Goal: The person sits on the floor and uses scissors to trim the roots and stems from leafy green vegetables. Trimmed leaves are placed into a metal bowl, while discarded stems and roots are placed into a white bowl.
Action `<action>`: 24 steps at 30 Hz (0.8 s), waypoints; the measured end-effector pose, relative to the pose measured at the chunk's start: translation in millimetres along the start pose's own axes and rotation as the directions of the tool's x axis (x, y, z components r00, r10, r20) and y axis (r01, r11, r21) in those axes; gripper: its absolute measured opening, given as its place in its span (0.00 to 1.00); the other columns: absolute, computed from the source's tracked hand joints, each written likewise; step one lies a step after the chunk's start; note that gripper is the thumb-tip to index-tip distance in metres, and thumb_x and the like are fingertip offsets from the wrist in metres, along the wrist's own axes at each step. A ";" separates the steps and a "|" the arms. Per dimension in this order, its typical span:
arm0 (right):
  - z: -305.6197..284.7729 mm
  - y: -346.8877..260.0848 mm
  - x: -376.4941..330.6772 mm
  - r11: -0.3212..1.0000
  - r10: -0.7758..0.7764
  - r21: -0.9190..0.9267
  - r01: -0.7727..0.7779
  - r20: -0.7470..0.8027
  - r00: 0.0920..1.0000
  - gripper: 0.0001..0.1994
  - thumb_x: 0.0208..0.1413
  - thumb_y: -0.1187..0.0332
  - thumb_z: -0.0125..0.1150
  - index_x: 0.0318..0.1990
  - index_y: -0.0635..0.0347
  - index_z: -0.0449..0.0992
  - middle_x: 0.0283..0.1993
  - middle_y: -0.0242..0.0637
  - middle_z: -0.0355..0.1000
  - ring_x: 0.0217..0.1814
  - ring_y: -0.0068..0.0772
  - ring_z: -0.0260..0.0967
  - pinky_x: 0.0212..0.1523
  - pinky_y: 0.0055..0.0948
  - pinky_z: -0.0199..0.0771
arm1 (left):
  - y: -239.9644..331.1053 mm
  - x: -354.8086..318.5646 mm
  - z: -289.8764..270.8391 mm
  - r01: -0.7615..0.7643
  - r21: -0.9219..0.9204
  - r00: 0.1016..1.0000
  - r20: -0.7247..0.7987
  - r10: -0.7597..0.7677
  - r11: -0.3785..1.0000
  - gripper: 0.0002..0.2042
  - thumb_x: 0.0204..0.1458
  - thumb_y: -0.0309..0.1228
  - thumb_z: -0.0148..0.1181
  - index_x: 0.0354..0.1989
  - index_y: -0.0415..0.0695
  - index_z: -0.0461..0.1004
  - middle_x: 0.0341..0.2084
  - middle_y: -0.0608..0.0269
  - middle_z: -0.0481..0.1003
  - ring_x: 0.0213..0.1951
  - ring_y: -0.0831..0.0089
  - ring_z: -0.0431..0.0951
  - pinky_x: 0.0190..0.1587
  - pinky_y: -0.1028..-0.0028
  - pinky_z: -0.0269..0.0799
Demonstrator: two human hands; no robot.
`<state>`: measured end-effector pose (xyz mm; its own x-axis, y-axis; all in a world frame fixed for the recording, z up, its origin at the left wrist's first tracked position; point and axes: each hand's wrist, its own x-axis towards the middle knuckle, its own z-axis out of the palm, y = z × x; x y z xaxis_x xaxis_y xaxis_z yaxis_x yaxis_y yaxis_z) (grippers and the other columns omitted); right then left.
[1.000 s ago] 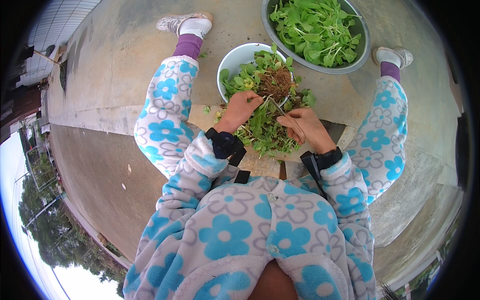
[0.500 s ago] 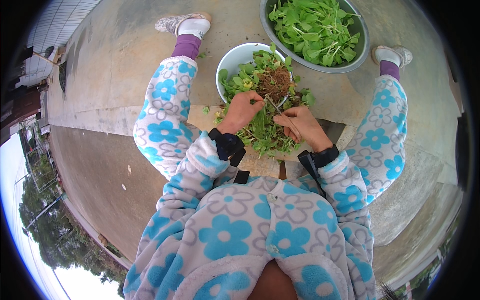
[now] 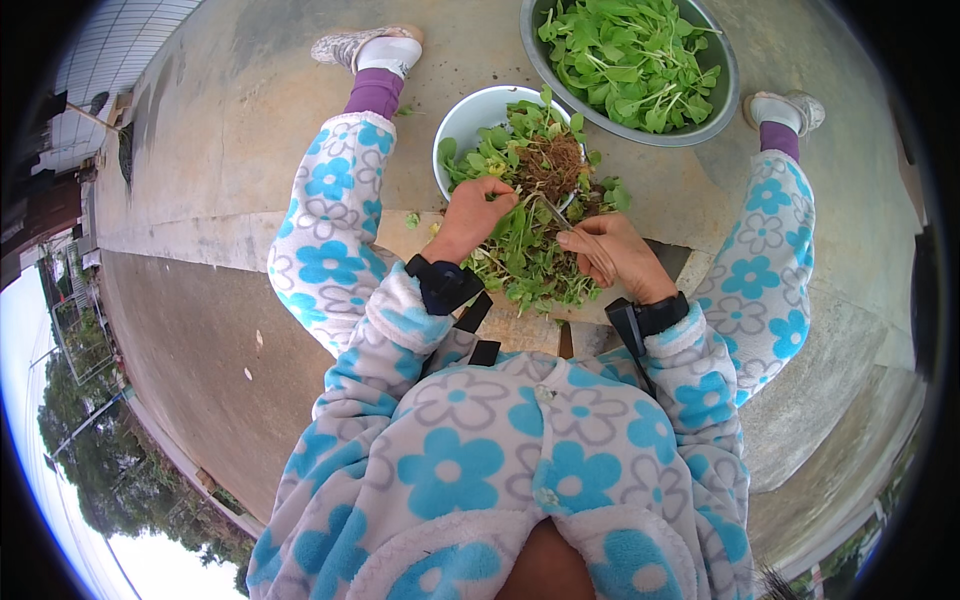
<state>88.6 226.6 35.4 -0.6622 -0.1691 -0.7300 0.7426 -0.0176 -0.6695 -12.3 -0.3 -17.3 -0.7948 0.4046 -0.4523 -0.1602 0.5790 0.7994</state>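
My left hand (image 3: 474, 216) pinches a leafy green plant (image 3: 516, 228) near its stem end, with its leaves hanging toward me. In my right hand (image 3: 622, 255) is a small knife (image 3: 553, 210), its narrow metal blade pointing toward the plant and my left fingers. Most of its handle is hidden by my fingers. Both hands are over the near rim of a pale bowl (image 3: 447, 130). Heaped in it are greens and a brown clump of roots (image 3: 550, 165). More loose greens (image 3: 535, 280) lie on the near side of the bowl, below my hands.
Beyond the bowl, to the right, a wide metal basin (image 3: 726, 108) holds a pile of bright green leaves (image 3: 625, 60). My legs spread on either side of the bowl, with a shoe (image 3: 350, 45) at far left. Small scraps (image 3: 412, 219) lie on the concrete floor.
My left hand has drawn slightly left and toward me, away from the blade, with the plant in its fingers. The knife and right hand have shifted a little to the right.
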 end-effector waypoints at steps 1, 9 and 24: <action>0.4 0.1 0.6 1.000 -0.010 -0.006 0.010 0.010 1.000 0.24 0.57 0.49 0.67 0.22 0.61 0.72 0.15 0.31 0.66 0.12 0.19 0.59 0.14 0.22 0.56 | 0.4 -0.2 -0.5 0.018 -0.022 1.000 0.005 -0.018 1.000 0.09 0.56 0.30 0.64 0.38 0.35 0.79 0.30 0.65 0.79 0.34 0.79 0.75 0.39 0.75 0.71; 4.6 5.5 12.2 1.000 -0.015 -0.004 0.015 0.043 0.999 0.25 0.58 0.48 0.66 0.21 0.60 0.71 0.15 0.30 0.66 0.12 0.19 0.60 0.14 0.22 0.56 | 7.9 -2.8 -3.9 0.031 -0.018 0.997 0.065 -0.029 0.999 0.10 0.57 0.31 0.63 0.39 0.34 0.80 0.32 0.64 0.79 0.35 0.78 0.75 0.41 0.74 0.71; 8.1 7.3 15.4 0.999 -0.046 -0.010 0.046 0.032 0.998 0.21 0.59 0.54 0.67 0.24 0.62 0.73 0.14 0.30 0.66 0.11 0.19 0.60 0.12 0.22 0.55 | 9.3 -0.5 3.5 0.023 0.038 0.994 0.110 -0.027 0.999 0.12 0.54 0.32 0.67 0.36 0.33 0.81 0.29 0.62 0.80 0.32 0.78 0.75 0.38 0.73 0.71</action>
<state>84.7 215.9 20.5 -0.6920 -0.1997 -0.6938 0.7101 -0.0152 -0.7039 -11.3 7.5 -11.0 -0.7207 0.4643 -0.5148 -0.1565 0.6146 0.7732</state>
